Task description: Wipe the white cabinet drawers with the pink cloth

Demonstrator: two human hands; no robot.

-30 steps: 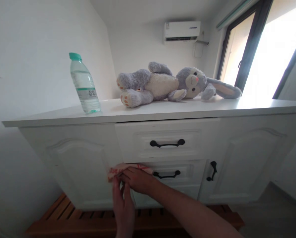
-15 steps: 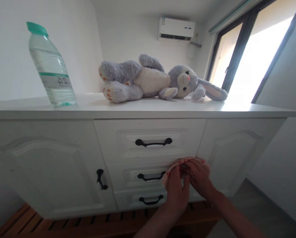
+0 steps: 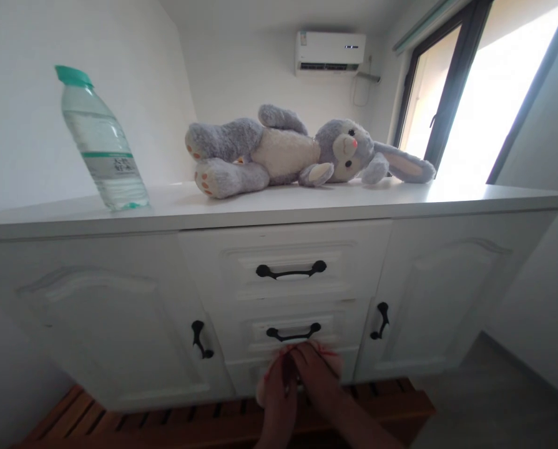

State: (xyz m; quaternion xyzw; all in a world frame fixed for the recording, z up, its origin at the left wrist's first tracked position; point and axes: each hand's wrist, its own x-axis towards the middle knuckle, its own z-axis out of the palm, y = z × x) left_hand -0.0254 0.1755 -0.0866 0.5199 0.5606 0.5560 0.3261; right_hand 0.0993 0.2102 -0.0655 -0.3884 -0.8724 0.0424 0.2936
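My left hand [image 3: 279, 390] and right hand [image 3: 317, 377] press a small pink-and-white soft cloth [image 3: 328, 357] flat against the white cabinet's lowest drawer front [image 3: 241, 377], just below the middle black drawer handle [image 3: 293, 332]. Fingers curl over the cloth. It looks light and limp; bunching it should grip best.

White cabinet [image 3: 120, 324] was smooth painted wood with a soft sheen, drawer handles [image 3: 291, 270] were dark matt metal, bottle [image 3: 102, 143] was clear glossy plastic, toy rabbit [image 3: 288, 149] was fluffy grey plush, cloth [image 3: 328, 357] under hands looked soft pink fabric, floor slats [image 3: 166, 418] were bare brown wood
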